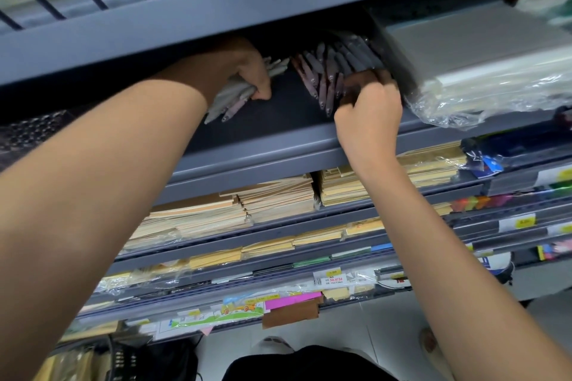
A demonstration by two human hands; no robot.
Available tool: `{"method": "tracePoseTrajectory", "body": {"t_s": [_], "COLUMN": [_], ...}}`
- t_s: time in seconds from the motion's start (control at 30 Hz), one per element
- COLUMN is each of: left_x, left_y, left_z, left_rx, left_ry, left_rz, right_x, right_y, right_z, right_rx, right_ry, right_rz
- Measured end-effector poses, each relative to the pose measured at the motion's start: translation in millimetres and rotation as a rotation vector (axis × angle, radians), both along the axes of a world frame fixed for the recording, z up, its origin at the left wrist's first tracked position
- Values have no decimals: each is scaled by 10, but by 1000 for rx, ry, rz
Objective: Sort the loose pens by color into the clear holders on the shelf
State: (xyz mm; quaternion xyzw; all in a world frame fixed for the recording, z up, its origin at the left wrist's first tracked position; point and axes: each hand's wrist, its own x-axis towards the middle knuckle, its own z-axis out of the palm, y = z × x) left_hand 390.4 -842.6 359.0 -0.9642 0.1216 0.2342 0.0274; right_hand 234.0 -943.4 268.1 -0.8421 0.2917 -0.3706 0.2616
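The person is showing two arms that are bare from the frame edges right down to the wrists, the nearer left one looming large through the wide lens. The left hand [247,71] and the right hand [368,114] are likewise going uncovered, the left sitting in shadow so its finer detail is blurring away. Low at the centre the person is wearing a black garment [309,363], plain and matte; blur is hiding whether it is a top or trousers. Beside it a left foot [272,345] is peeking out under something pale, and a right foot [428,342] is showing faintly, both too soft to name any footwear.
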Motion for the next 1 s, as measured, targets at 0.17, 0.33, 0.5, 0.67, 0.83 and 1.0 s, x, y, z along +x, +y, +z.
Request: {"method": "tracePoseTrajectory", "body": {"t_s": [0.17,0.33,0.5,0.67,0.83,1.0], "left_x": [-57,-21,-61,-252,-675,-1119], "left_y": [22,237,282,426,745,1225], "left_z": [-88,-162,-81,-33,-73,-178], "left_rx": [-78,-296,-372,-690,-1036,-1293], "left_ry": [-93,-111,60,197,231,293], "left_rz": [-78,22,50,165,208,283], "right_x": [2,-1,-47,-117,-375,-657], "right_y": [-4,8,6,3,246,662], "right_z": [18,23,5,69,-11,-103], "right_rx": [63,156,269,439,495,792], "right_ry": [17,-123,-282,-348,-299,-321], "right_rz": [-2,33,67,61,170,401]}}
